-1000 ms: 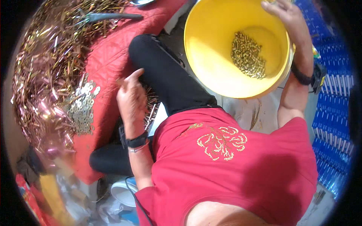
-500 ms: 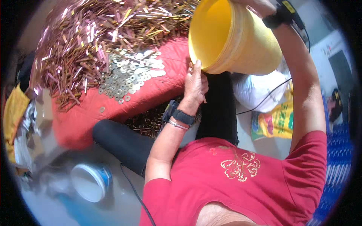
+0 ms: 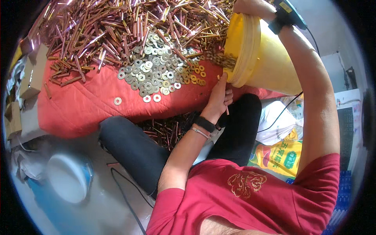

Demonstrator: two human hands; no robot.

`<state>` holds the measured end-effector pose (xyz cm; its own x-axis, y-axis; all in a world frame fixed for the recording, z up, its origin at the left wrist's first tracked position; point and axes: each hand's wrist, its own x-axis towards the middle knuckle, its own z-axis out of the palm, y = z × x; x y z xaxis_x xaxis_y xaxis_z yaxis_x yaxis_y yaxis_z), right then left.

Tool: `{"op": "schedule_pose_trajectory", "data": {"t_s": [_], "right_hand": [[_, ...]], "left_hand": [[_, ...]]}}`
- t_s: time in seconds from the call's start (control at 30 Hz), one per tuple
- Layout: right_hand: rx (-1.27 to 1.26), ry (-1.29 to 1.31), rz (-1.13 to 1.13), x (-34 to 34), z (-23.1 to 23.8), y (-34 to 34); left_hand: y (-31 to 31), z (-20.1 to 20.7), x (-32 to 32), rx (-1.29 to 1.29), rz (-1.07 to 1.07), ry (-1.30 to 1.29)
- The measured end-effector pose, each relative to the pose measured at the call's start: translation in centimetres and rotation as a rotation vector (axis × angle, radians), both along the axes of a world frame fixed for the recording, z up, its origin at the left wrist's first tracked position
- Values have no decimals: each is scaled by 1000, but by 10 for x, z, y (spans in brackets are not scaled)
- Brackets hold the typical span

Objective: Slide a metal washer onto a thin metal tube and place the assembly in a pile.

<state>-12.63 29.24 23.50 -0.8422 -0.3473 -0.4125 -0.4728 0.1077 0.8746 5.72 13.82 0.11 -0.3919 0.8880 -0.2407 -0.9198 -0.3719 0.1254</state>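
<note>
A yellow bucket [image 3: 274,58] lies tipped on its side at the upper right, its mouth facing left. My right hand [image 3: 256,8] is closed over the top of its rim. At the lower rim my left hand [image 3: 220,98] is closed, thumb up against the edge. A thin pinkish stick pokes out below those fingers. Blurred small brass-coloured pieces [image 3: 220,58] spill from the mouth. They land beside a spread of flat metal washers [image 3: 152,72] on a red quilted cloth [image 3: 92,100]. Behind the washers lies a big heap of copper-coloured tubes [image 3: 129,27].
More tubes [image 3: 160,131] lie in shadow between my knees. A white-and-blue bucket [image 3: 68,178] stands on the floor at the lower left, near a black cable [image 3: 127,201]. To the right are a white plastic bag [image 3: 276,119] and a yellow printed sack [image 3: 280,156].
The bucket has tipped further, and pieces now pour out where none showed before. The view has shifted, with bucket and hands farther right. Both hands have stayed on the rim.
</note>
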Motion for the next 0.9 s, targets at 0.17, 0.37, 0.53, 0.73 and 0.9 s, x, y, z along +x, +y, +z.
{"op": "schedule_pose_trajectory", "data": {"t_s": [0.17,0.37,0.53,0.73,0.9], "right_hand": [[-75,208,-120,-15,-23,-36],[-384,246,-496,-33,-32,-87],[-369,206,-426,-38,-35,-91],[-429,107,-296,-41,-22,-97],[-507,-85,-69,-28,17,-98]], "left_hand": [[8,-15,-4,53,-24,-48],[7,-26,-9,209,-41,-172],[7,-32,-12,372,-25,-103],[7,-39,-17,408,-50,-37],[5,-36,-17,336,-70,143]]}}
